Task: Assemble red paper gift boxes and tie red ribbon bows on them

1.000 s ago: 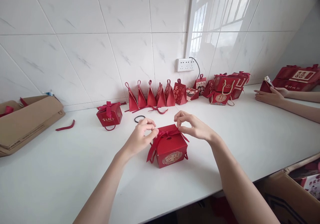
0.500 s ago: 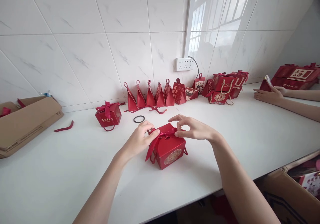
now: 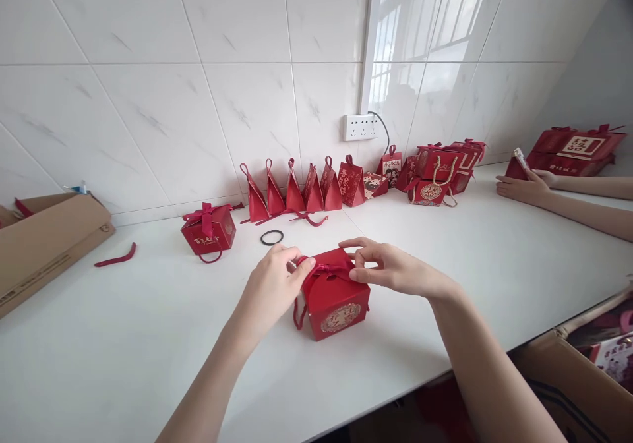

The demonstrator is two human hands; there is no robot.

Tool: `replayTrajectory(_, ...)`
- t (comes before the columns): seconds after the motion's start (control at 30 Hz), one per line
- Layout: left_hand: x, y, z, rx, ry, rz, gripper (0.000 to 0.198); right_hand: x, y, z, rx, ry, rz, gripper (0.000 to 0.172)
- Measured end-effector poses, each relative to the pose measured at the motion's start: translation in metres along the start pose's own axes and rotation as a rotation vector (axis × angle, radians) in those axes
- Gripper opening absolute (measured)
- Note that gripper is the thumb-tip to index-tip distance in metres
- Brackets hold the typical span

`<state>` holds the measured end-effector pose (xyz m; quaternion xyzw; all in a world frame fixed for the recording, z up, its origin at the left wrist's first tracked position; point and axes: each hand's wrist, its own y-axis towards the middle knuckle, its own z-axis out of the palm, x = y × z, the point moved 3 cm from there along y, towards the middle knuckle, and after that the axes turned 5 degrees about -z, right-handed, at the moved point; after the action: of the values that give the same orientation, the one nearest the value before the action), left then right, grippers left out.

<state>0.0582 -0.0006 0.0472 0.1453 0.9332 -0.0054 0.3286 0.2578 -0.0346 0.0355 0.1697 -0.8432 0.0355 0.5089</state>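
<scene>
A small red gift box (image 3: 335, 301) with a gold emblem on its front stands on the white table (image 3: 123, 337) in front of me. A red ribbon (image 3: 330, 271) crosses its top. My left hand (image 3: 271, 286) pinches the ribbon at the box's left top edge, fingers closed on it. My right hand (image 3: 390, 268) pinches the ribbon's other side above the right top edge, thumb and forefinger together. A ribbon tail hangs down the box's left side.
A finished red box with bow (image 3: 208, 230) sits to the left, with a black hair tie (image 3: 271, 237) near it. Several red triangular pouches (image 3: 297, 196) and red bags (image 3: 438, 173) line the wall. A flat cardboard box (image 3: 47, 242) lies far left. Another person's hand (image 3: 524, 186) rests at the right.
My hands came down from above the box and closer together, drawing the ribbon tight on its top. The box shifted slightly toward me.
</scene>
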Motion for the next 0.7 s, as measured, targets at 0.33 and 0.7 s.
replayTrajectory(0.33,-0.008,-0.004,0.011,0.197,-0.354,-0.024,0.033,0.000,-0.019,0.008,-0.123,0.122,0.118,0.042)
replayTrajectory(0.7,0.011,0.012,0.024,0.254,-0.609,-0.079,0.026,-0.024,-0.022,0.014,-0.122,0.587,0.138,0.035)
